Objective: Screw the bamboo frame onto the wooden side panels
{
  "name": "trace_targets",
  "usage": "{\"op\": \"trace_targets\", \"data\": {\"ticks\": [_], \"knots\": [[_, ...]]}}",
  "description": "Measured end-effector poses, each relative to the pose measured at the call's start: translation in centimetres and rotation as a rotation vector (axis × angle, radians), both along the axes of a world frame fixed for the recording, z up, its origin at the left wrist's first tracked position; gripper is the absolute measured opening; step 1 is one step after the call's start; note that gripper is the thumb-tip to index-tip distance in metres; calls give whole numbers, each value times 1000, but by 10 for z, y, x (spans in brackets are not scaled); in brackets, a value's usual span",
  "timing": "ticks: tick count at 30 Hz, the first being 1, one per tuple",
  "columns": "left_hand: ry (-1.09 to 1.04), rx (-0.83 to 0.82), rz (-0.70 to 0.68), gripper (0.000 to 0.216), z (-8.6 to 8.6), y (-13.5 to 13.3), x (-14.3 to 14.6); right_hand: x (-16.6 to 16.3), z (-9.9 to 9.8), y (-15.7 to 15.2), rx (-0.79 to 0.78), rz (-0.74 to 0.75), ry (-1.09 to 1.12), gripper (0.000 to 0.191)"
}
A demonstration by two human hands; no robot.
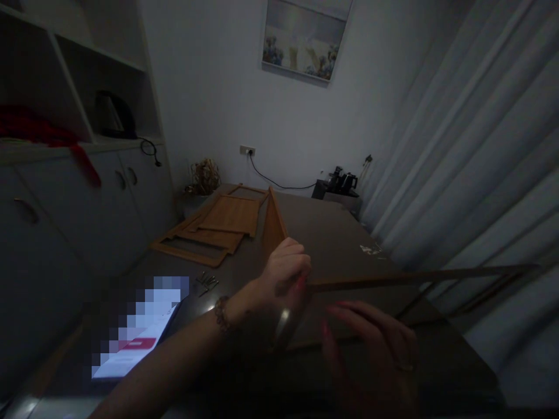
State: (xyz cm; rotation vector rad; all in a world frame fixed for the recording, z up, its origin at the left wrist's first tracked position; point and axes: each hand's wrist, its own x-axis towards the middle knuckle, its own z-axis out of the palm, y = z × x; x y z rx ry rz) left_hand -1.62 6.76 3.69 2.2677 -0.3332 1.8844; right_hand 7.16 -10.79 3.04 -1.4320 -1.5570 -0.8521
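My left hand (286, 267), with a beaded bracelet on the wrist, is closed at the corner where an upright wooden panel (274, 218) meets a long wooden frame (371, 280). The panel runs away from me toward the far end of the table, while the frame reaches out to the right. My fingers hide the joint itself. Just below the frame, my right hand (375, 343) has its thumb and fingers apart and holds nothing; it is dim and partly blurred. Several metal screws (207, 283) lie on the table to the left.
Flat wooden boards and frames (229, 215) lie stacked on the grey table (321, 218), at the far left. A lit phone or tablet screen (140, 331), partly pixelated, is at the near left. Curtains (454, 163) hang along the right; cabinets (82, 203) line the left.
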Motion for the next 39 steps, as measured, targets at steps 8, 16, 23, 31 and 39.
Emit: {"op": "trace_targets", "data": {"ticks": [8, 16, 23, 31, 39], "knots": [[-11, 8, -20, 33, 3, -1, 0, -33, -2, 33, 122, 73, 260, 7], [-41, -29, -97, 42, -9, 6, 5, -41, -6, 39, 181, 75, 321, 14], [-19, -36, -117, 44, -6, 4, 4, -42, -10, 44, 189, 113, 302, 15], [-18, -63, -150, 42, -9, 6, 5, -38, -7, 47, 166, 92, 256, 12], [7, -76, -127, 42, -2, 0, 1, -36, -10, 51, 172, 61, 231, 11]]}}
